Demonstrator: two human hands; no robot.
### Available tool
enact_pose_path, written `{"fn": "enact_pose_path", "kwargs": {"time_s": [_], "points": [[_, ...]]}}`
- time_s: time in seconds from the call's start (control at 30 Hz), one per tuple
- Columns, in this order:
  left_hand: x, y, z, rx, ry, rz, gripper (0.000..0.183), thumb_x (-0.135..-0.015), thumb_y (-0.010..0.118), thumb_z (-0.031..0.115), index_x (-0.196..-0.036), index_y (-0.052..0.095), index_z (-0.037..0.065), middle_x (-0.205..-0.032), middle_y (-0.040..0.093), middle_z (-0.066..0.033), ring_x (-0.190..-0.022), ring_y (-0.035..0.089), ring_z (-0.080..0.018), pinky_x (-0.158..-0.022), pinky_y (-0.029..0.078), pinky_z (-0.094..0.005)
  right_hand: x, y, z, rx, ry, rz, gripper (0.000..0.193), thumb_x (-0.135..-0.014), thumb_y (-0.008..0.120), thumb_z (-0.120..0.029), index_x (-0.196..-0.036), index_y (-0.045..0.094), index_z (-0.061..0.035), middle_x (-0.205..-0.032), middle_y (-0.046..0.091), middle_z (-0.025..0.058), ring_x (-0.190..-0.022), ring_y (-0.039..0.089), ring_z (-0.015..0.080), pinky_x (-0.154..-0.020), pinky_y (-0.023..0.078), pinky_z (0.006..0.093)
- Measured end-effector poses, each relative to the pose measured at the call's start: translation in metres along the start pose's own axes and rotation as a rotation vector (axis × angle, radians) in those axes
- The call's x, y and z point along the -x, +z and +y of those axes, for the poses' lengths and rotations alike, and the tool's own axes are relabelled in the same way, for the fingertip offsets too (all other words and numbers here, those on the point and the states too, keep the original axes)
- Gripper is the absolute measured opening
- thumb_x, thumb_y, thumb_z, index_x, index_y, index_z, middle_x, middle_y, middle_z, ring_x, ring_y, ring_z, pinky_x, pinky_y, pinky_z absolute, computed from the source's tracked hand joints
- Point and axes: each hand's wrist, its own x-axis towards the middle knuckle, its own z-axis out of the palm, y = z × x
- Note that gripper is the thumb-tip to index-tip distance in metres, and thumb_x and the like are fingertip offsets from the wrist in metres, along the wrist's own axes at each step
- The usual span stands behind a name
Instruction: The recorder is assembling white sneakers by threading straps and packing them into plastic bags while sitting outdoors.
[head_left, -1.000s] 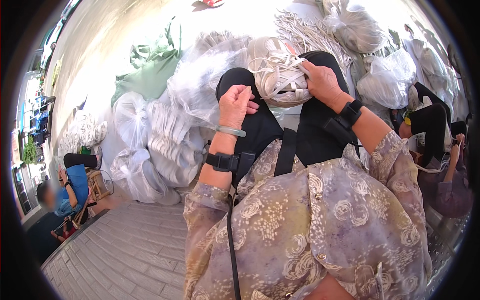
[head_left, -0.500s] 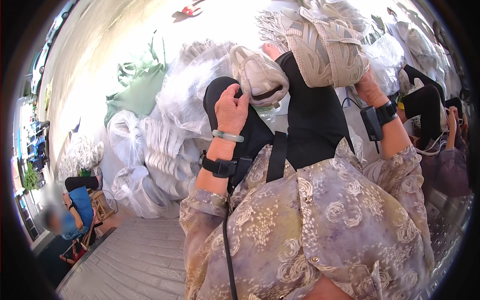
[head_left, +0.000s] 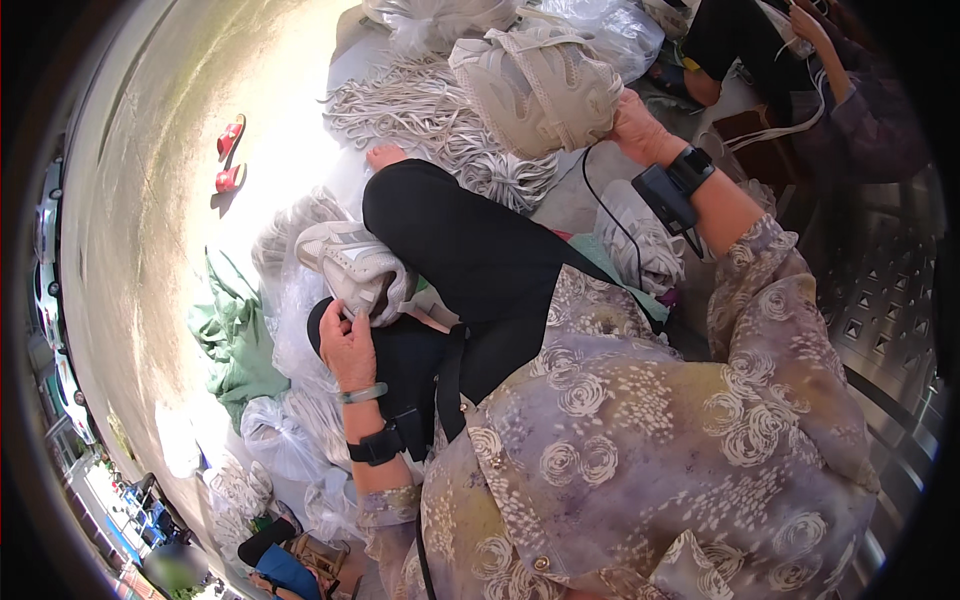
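A beige sneaker point(head_left: 355, 262) rests at my left knee, its heel opening toward me. My left hand point(head_left: 347, 348) is closed at its heel edge, thumb and fingers bent together. Out to the right, my right hand point(head_left: 642, 130) grips beige-grey sneakers point(head_left: 545, 92), lifted above the ground; they overlap, so I cannot tell exactly how many. Beyond my knees lies a large heap of off-white shoelaces point(head_left: 440, 120), just past my bare foot point(head_left: 385, 156).
Clear plastic bags point(head_left: 285, 435) and a green cloth or bag point(head_left: 232, 340) lie to the left. Red sandals point(head_left: 230, 160) sit on the sunlit ground. Bundled laces point(head_left: 645, 240) are by my right thigh. A co-worker point(head_left: 830, 90) handles laces at far right; another person sits lower left.
My view has turned to the right, so the scene has swung left and the lace heap shows more. My right hand still holds the raised sneakers; my left stays at the knee sneaker.
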Motion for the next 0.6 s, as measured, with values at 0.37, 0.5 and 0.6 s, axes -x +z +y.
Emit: {"fn": "enact_pose_path", "kwargs": {"time_s": [0.37,0.5,0.6], "points": [[-0.002,-0.024,-0.014,-0.087,-0.09,-0.032,0.03,-0.075,0.062,0.012,-0.099,0.051,-0.001,-0.088,0.051,-0.0042,-0.06,0.044,-0.0084,-0.058,0.042,-0.0222,0.037,-0.065,-0.006,0.519,-0.308,-0.094,0.023,-0.086,0.054,-0.02,-0.108,0.056,-0.0126,-0.102,0.059,-0.0014,-0.086,0.057,0.0119,-0.072,0.049,0.031],[-0.012,-0.026,-0.011,-0.109,-0.067,-0.05,0.028,-0.074,0.062,0.012,-0.096,0.05,0.0,-0.086,0.05,-0.0037,-0.06,0.042,-0.0088,-0.058,0.04,-0.0225,0.071,-0.072,-0.044,-0.153,0.011,-0.068,0.025,-0.087,0.054,-0.02,-0.11,0.054,-0.012,-0.101,0.059,-0.0014,-0.088,0.056,0.0118,-0.073,0.047,0.0282],[-0.022,-0.02,-0.019,-0.12,-0.021,-0.095,0.028,-0.073,0.062,0.012,-0.095,0.049,0.0,-0.085,0.048,-0.004,-0.061,0.041,-0.0097,-0.058,0.04,-0.0228,0.09,-0.104,-0.053,-0.094,-0.116,-0.01,0.026,-0.087,0.054,-0.02,-0.111,0.054,-0.0114,-0.102,0.058,-0.0018,-0.089,0.056,0.0119,-0.074,0.046,0.027]]}}
